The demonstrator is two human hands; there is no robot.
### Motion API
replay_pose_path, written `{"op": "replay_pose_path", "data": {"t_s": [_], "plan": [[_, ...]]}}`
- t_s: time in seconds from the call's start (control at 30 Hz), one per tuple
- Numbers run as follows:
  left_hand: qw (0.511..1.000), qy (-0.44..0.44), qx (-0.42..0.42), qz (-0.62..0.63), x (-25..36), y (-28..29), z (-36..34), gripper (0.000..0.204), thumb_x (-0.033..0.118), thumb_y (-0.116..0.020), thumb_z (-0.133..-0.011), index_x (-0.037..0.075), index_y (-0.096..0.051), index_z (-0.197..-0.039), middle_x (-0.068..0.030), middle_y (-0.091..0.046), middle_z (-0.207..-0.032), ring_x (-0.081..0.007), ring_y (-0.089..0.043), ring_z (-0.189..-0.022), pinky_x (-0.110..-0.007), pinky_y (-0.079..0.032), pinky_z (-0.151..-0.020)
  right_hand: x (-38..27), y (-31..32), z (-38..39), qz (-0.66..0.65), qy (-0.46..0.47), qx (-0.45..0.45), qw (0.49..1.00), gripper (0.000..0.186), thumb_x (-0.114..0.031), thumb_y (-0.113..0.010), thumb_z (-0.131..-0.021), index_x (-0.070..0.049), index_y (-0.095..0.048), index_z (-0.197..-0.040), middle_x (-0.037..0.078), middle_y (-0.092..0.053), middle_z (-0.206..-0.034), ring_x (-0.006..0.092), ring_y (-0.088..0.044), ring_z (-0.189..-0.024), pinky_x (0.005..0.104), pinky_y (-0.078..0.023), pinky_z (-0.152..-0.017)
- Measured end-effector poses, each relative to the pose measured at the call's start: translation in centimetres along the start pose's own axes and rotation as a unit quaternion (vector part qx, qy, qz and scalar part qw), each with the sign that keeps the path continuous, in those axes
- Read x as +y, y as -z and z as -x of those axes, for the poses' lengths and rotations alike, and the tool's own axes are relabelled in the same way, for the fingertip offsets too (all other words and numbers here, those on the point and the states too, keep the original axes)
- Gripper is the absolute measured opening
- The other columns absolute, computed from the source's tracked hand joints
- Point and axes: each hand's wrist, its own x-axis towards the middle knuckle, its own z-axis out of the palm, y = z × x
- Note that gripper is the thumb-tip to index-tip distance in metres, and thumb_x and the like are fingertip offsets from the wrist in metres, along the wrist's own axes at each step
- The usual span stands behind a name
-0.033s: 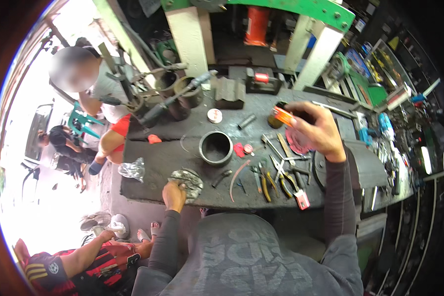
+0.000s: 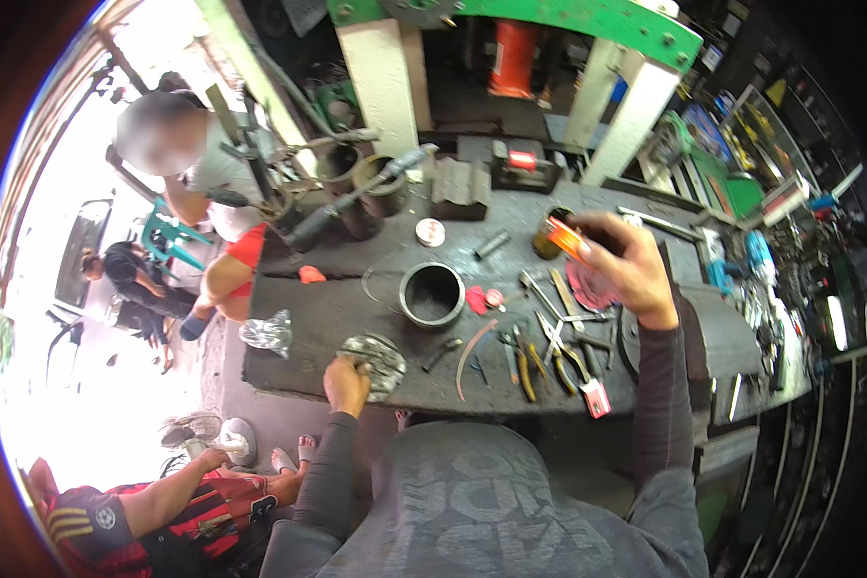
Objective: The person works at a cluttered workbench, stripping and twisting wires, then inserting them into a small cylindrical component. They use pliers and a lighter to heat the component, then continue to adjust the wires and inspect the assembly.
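Near left, the left hand (image 2: 346, 385) pinches a mottled disc (image 2: 383, 368), best kept steady; the right hand (image 2: 634, 267) pinches something orange (image 2: 564, 237).

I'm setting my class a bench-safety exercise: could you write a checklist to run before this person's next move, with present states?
1. Right hand holds the orange object: ok.
2. Left hand touches the mottled grey disc: ok.
3. Left grip on it firm: cannot tell.
4. Dark cylinder stands mouth up on the workbench: ok.
5. Yellow-handled pliers well back from the front edge: not ok, close to it.
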Motion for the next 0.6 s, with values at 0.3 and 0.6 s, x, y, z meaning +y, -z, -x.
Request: {"op": "replay_pose_path", "data": {"t_s": [0.3,0.6], "plan": [[0.982,-0.007,0.126,0.141,3.1,10.2,-5.7,0.032,0.011,-0.085,-0.079,0.003,-0.076,-0.109,-0.0152,-0.076,-0.106,-0.0297,-0.074,-0.093,-0.039,-0.056,-0.086,7.8,-11.2,8.2,-0.440,-0.224,0.041,0.869,0.047,-0.008,-0.076,-0.092,0.010,-0.061,-0.132,0.014,-0.071,-0.103,0.0253,-0.075,-0.084,0.0400,-0.065,-0.075],[0.975,-0.211,-0.034,-0.056,11.1,17.1,-22.4,0.039,0.039,-0.083,-0.085,0.005,-0.072,-0.101,-0.0180,-0.075,-0.101,-0.0396,-0.072,-0.096,-0.049,-0.056,-0.081,4.1,-21.1,9.1,-0.444,-0.231,0.063,0.863,0.038,-0.004,-0.072,-0.094,0.010,-0.064,-0.128,0.014,-0.071,-0.107,0.0220,-0.072,-0.087,0.0387,-0.064,-0.076]]}}
